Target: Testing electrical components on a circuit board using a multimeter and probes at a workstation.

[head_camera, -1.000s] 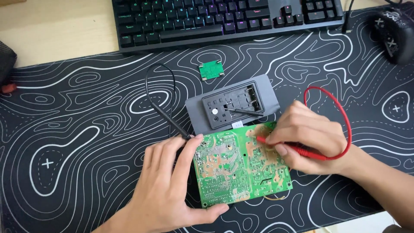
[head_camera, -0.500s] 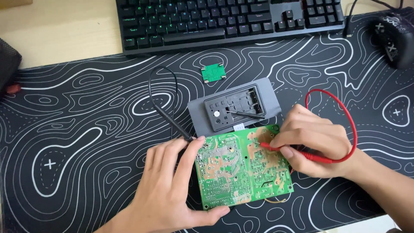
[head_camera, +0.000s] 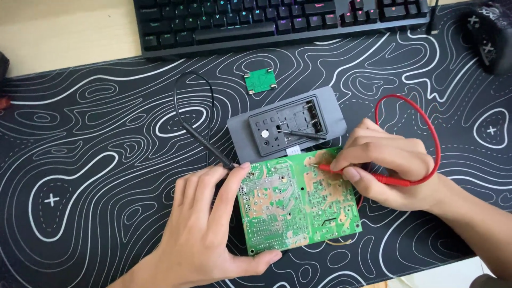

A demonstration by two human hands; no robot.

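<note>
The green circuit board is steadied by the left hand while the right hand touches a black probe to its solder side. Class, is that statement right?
Not quite. The head view shows the right hand holding a red probe, not a black one, its tip on the green circuit board. The black probe lies on the mat beside the left hand, which does steady the board.

Glossy green circuit board, matt cloth desk mat, grey plastic meter, wooden desktop
</note>
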